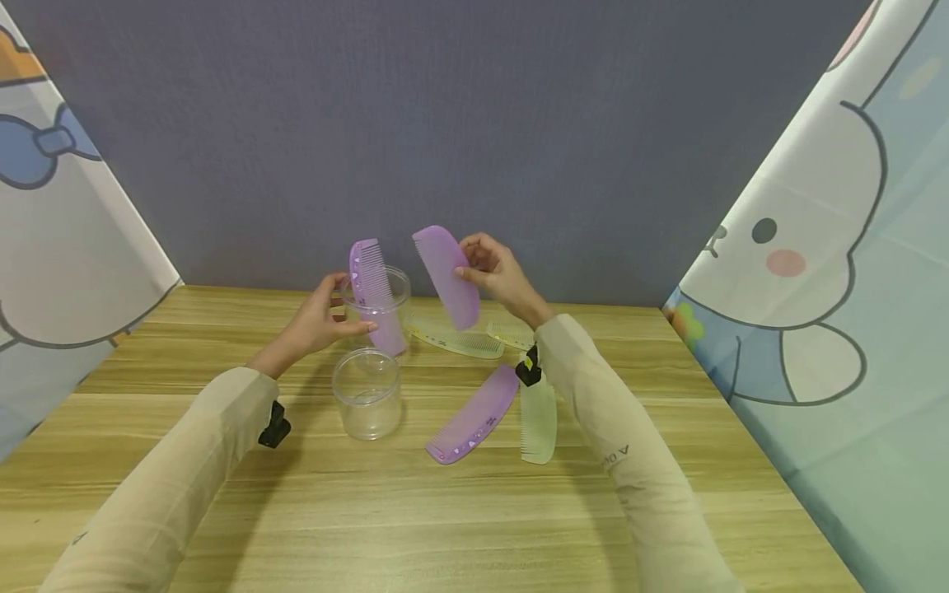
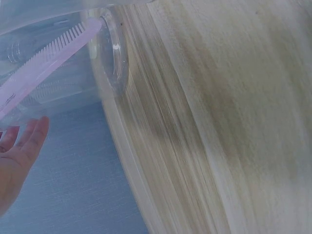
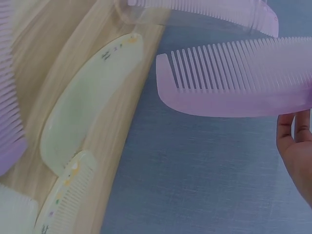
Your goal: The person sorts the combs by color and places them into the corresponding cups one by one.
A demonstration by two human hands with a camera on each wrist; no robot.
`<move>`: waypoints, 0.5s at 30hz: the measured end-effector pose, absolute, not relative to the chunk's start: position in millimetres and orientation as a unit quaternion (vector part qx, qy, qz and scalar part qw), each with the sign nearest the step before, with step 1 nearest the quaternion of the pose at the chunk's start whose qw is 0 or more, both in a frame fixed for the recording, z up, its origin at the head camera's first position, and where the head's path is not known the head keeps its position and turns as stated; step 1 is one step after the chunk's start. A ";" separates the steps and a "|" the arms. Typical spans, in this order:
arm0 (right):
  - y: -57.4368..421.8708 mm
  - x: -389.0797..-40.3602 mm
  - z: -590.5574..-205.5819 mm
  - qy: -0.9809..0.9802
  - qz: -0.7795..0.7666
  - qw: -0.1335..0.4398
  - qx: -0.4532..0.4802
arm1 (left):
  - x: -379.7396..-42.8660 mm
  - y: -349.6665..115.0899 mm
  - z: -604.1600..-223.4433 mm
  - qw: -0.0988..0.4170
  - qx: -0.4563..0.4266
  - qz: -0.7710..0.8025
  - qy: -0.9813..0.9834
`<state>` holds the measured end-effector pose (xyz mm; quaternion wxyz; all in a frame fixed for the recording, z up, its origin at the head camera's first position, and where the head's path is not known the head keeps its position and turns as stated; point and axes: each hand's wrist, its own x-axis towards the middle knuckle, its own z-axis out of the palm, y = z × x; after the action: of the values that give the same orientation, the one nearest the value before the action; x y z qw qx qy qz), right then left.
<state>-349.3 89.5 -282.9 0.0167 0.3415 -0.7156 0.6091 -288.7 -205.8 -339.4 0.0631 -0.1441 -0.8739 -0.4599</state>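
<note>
My left hand point(image 1: 315, 324) holds a clear plastic jar point(image 1: 406, 290) at the back of the table, thumb in front and fingers around the far side. A purple comb point(image 1: 367, 276) stands tilted inside that jar, its upper end above the rim. To the right and higher, my right hand point(image 1: 506, 277) pinches a second purple comb point(image 1: 447, 276) by its spine edge, in the air. The right wrist view shows this comb point(image 3: 219, 103) with its teeth turned toward the jar. In the left wrist view, the jar's comb point(image 2: 53, 61) shows through the wall.
A second clear jar point(image 1: 372, 422) stands in front of the first. Another purple comb point(image 1: 476, 418) lies on the wooden table point(image 1: 356, 511), with pale green combs point(image 1: 457, 339) behind and a green comb point(image 1: 539, 420) to its right. A grey panel point(image 1: 445, 123) rises behind the table.
</note>
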 end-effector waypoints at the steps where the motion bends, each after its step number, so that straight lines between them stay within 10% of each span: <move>1: 88.4 -350.0 -281.6 -0.712 0.614 0.021 0.341 | -288.7 -205.7 -339.2 0.063 -0.144 -0.460 -0.874; 15: 69.4 -356.1 -252.9 -0.665 0.676 0.055 0.312 | -288.1 -206.2 -339.3 0.059 -0.137 -0.455 -0.878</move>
<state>-356.1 69.4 -252.9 0.0547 0.3122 -0.6648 0.6765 -288.1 -206.2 -339.3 0.0595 -0.1369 -0.8777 -0.4554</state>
